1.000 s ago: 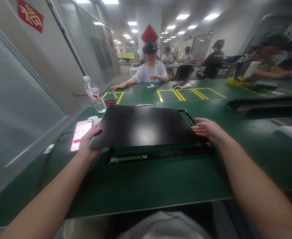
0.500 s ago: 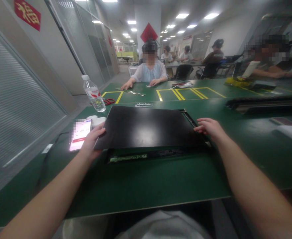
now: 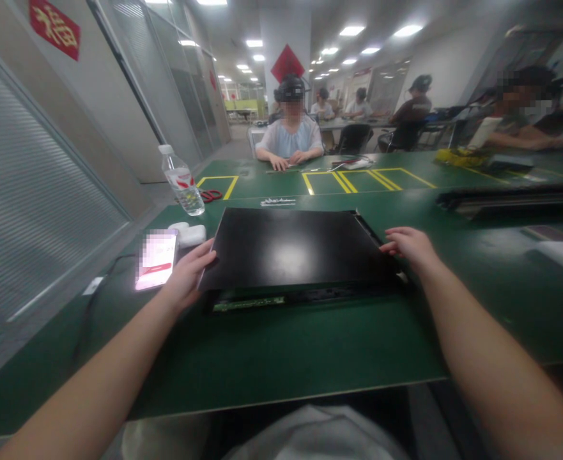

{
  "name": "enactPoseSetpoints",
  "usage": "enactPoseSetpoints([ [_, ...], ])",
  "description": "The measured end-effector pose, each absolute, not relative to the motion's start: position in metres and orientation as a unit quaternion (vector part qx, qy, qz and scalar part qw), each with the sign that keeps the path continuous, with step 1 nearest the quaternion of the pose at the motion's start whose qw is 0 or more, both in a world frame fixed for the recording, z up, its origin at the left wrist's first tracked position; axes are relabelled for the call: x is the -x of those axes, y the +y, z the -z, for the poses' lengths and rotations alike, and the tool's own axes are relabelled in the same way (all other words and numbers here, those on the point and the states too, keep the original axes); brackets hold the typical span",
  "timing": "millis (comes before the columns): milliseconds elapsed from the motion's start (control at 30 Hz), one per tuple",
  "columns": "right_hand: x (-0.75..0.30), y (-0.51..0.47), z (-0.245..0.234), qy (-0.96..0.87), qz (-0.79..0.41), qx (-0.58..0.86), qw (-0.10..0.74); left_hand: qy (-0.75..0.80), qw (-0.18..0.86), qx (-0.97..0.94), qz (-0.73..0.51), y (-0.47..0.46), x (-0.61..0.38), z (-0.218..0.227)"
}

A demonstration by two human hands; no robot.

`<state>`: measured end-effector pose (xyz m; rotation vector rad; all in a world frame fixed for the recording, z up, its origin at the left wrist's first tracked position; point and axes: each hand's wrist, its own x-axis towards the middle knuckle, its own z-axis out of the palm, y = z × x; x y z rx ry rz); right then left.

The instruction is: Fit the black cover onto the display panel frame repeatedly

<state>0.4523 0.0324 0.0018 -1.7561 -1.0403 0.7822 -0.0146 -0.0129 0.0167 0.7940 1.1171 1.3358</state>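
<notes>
A glossy black flat panel point(image 3: 291, 249), which looks like a display screen, lies in front of me over a dark frame point(image 3: 368, 229). The frame shows along the right side and under the near edge. A green circuit strip point(image 3: 250, 305) is visible below the panel's near edge. My left hand point(image 3: 190, 271) grips the panel's left edge, thumb on top and the other fingers partly hidden below. My right hand point(image 3: 408, 246) is at the right edge, its fingers bent together around the panel's rim; the fingertips are partly hidden.
Left of the panel are a lit phone point(image 3: 156, 259), a white case point(image 3: 192, 235), a water bottle point(image 3: 183, 182) and red-handled scissors point(image 3: 211, 195). Small white pieces point(image 3: 278, 202) lie beyond the panel. Long dark parts point(image 3: 511, 203) lie right. Across the green table point(image 3: 310, 358) sits a person point(image 3: 288, 137).
The panel's left edge has shifted right over the frame, and my left hand has moved right with it. My right hand has moved slightly right. The person opposite has drawn their hands together.
</notes>
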Motion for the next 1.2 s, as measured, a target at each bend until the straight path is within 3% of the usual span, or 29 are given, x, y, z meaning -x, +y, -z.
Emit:
enactPoseSetpoints([
  [300,-0.459,0.035,0.008,-0.437,-0.261,0.737,0.445,0.484,0.593,-0.352,-0.538,-0.009,0.019,-0.006],
  [733,-0.461,0.036,0.005,-0.499,-0.157,0.79,0.32,0.476,0.603,-0.342,-0.542,-0.003,0.02,-0.003],
  [1200,-0.455,0.032,0.001,-0.53,-0.108,0.798,0.267,0.477,0.619,-0.355,-0.513,-0.003,0.023,-0.002],
])
